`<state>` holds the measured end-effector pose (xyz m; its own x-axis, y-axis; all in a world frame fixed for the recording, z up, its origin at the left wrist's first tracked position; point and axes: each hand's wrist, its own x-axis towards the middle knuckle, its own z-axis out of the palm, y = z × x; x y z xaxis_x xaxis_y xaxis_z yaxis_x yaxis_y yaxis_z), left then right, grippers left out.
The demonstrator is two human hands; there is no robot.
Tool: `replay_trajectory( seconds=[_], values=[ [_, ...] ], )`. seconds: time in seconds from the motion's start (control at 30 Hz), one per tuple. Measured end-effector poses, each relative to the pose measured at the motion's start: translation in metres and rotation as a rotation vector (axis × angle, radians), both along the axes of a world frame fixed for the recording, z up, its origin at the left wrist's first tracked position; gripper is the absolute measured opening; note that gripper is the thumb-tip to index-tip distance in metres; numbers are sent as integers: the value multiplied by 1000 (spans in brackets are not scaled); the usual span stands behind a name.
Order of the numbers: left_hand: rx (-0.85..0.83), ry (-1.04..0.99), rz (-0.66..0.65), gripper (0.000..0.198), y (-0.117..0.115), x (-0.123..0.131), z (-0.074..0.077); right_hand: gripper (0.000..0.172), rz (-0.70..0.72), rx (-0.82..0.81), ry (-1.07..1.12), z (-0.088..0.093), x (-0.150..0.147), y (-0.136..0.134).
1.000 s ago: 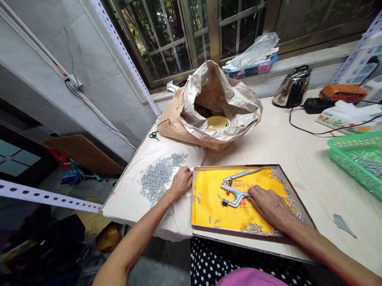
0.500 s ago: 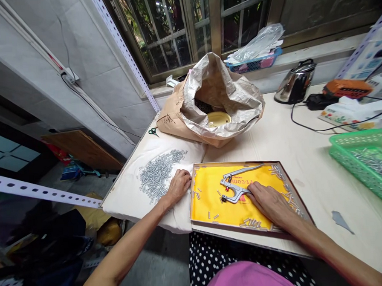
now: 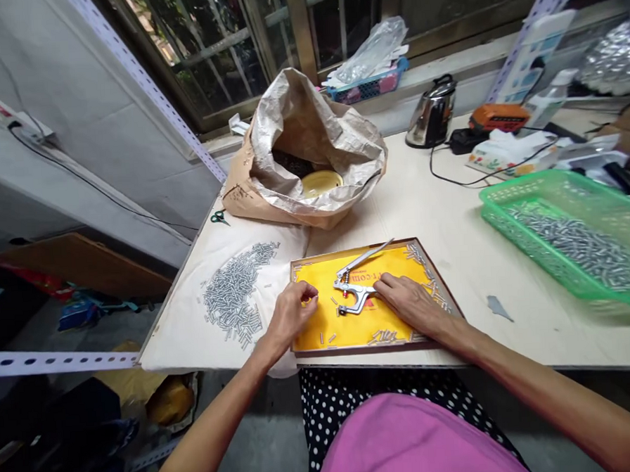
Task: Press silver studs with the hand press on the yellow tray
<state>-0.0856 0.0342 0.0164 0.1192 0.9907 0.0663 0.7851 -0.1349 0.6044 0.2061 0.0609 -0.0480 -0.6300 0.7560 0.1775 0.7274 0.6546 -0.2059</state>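
Observation:
My left hand [image 3: 294, 313] is over the left edge of a shallow tray [image 3: 436, 259] lined with yellow sheet. Thumb and forefinger are pinched together; whatever they hold is too small to make out. Fingers of my right hand [image 3: 411, 303] are closed on the lower handle of silver snap pliers [image 3: 356, 294], which lie on the yellow lining with their jaws facing left and the upper handle raised. Small metal pins [image 3: 386, 336] are scattered inside the tray, mostly along its front and right sides. Left of the tray, a heap of similar pins [image 3: 232, 291] rests on white cloth.
Behind the tray stands an open paper sack [image 3: 239, 198] with a yellow dish [image 3: 320, 183] inside. A green basket [image 3: 532, 253] of pins is at the right. Farther back are a kettle [image 3: 431, 114] and an orange tool battery [image 3: 499, 118]. Green-handled scissors [image 3: 219, 217] lie at the left.
My left hand has moved from between the pin heap and the tray to over the tray's left edge, fingers now pinched. My right hand stays on the pliers. The view has shifted right.

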Motion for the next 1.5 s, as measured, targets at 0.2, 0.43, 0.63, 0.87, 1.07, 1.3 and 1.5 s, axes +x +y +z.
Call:
replay_trajectory(
  seconds=[0.2, 0.43, 0.63, 0.87, 1.07, 1.3, 1.5],
  values=[
    [-38, 275, -111, 15, -3, 17, -25, 17, -22, -37, -63, 4, -2, 0],
    [-100, 93, -8, 13, -11, 20, -27, 15, -8, -25, -2, 4, -2, 2],
    [-328, -474, 267, 32, -7, 47, -16, 18, 57, 146, 96, 8, -1, 0],
    [-358, -502, 342, 36, -14, 72, -25, 21, 73, 143, 94, 10, 0, -1],
    [-376, -432, 347, 29, -8, 67, -28, 21, 64, 137, 81, 9, 1, 0],
    [-480, -220, 219, 22, 12, 60, -23, 20, 42, 104, 38, 10, -1, 0],
    [-546, -43, 145, 29, 11, 62, -16, 17, 50, 21, -19, 13, -2, 0]
  ],
)
